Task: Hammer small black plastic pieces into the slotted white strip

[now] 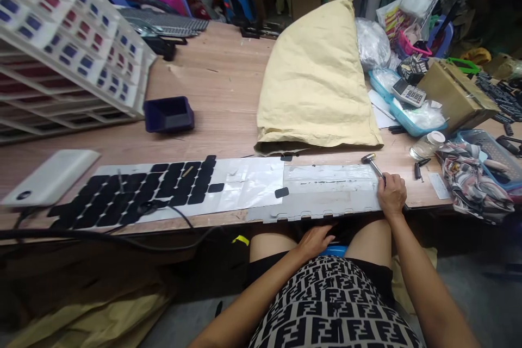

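Observation:
My right hand (392,194) is closed around the handle of a small hammer (369,159), whose head points up and left over the right end of a grey-white board (318,204). My left hand (316,241) hangs over my lap, just below the table edge; its thumb stands apart from the stretched fingers, and I see nothing held in it. A white sheet (248,185) overlaps the board's left side, with rows of black rounded pads (138,196) on it. One loose black pad (281,192) lies at the sheet's right edge.
A large yellowish sack (318,76) lies behind the board. Leftward are a dark plastic bin (169,114), a white box-shaped device (51,176) with cables and a white crate (93,54). Rightward are a jar (427,145), calculator (409,92), cardboard box (452,95) and patterned cloth (473,179).

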Available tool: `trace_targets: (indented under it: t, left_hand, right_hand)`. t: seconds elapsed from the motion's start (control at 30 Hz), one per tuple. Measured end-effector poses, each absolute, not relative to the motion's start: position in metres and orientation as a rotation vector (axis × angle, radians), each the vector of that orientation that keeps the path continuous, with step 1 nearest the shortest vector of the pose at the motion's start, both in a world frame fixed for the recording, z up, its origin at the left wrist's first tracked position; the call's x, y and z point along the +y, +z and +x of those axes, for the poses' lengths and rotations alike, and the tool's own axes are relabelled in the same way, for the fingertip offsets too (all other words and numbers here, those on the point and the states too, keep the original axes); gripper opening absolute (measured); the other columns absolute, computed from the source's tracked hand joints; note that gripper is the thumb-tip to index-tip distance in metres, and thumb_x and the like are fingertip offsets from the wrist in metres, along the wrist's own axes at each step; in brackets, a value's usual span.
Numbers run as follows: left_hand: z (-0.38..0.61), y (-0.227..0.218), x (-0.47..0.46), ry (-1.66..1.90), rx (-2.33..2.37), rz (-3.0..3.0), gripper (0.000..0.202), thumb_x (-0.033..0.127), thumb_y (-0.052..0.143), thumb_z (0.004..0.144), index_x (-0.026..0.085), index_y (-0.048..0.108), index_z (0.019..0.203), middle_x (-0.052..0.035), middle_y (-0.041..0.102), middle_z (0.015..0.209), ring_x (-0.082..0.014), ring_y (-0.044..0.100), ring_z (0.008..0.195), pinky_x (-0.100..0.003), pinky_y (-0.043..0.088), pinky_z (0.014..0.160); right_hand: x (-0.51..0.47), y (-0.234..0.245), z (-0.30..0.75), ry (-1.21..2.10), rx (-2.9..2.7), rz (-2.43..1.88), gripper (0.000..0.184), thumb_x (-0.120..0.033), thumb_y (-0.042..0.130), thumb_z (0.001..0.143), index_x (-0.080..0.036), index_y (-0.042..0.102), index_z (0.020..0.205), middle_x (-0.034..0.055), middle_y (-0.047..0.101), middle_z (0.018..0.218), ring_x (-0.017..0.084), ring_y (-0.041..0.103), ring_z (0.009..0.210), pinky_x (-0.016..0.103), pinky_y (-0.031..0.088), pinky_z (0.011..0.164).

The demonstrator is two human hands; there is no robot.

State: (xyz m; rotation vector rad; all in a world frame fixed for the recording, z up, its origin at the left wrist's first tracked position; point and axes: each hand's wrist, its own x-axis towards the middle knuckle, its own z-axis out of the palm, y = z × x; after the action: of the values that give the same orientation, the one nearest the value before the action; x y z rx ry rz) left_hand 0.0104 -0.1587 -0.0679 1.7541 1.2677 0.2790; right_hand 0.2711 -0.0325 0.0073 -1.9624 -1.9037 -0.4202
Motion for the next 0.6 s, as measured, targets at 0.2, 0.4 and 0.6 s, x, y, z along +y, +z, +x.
trace_targets:
  t: [0.2, 0.4, 0.6]
  left_hand:
    - [-0.017, 0.009, -0.127, 0.450, 0.955, 1.826, 0.026, 0.034, 0.065, 0.090, 0.024, 0.078, 0.110, -0.0038, 0.077, 0.106, -0.0206, 0.072, 0.095, -0.032, 0.055, 0.090]
    - [-0.077, 0.030, -0.006, 0.914, 2.164, 1.584, 0.029, 0.031, 0.053, 0.092, 0.014, 0.074, 0.103, -0.0145, 0.069, 0.102, -0.0286, 0.064, 0.100, -0.041, 0.052, 0.092]
    - [-0.102, 0.015, 0.068, 0.774, 2.586, 1.322, 0.029, 0.032, 0.062, 0.083, 0.013, 0.072, 0.102, -0.0207, 0.063, 0.124, -0.0376, 0.057, 0.115, -0.050, 0.046, 0.099]
  right_hand:
    - [-0.032, 0.008, 0.271, -0.426, -1.908, -1.971, 0.023, -0.030, 0.052, 0.096, -0.019, 0.069, 0.107, 0.0096, 0.063, 0.097, 0.024, 0.049, 0.089, 0.034, 0.033, 0.075]
    - [-0.033, 0.009, 0.269, -0.403, -1.904, -1.962, 0.023, -0.030, 0.051, 0.096, -0.019, 0.069, 0.106, 0.0101, 0.063, 0.097, 0.024, 0.048, 0.089, 0.035, 0.033, 0.075]
    - [-0.034, 0.010, 0.269, -0.400, -1.906, -1.955, 0.023, -0.029, 0.050, 0.096, -0.019, 0.069, 0.106, 0.0102, 0.063, 0.096, 0.025, 0.049, 0.089, 0.035, 0.034, 0.075]
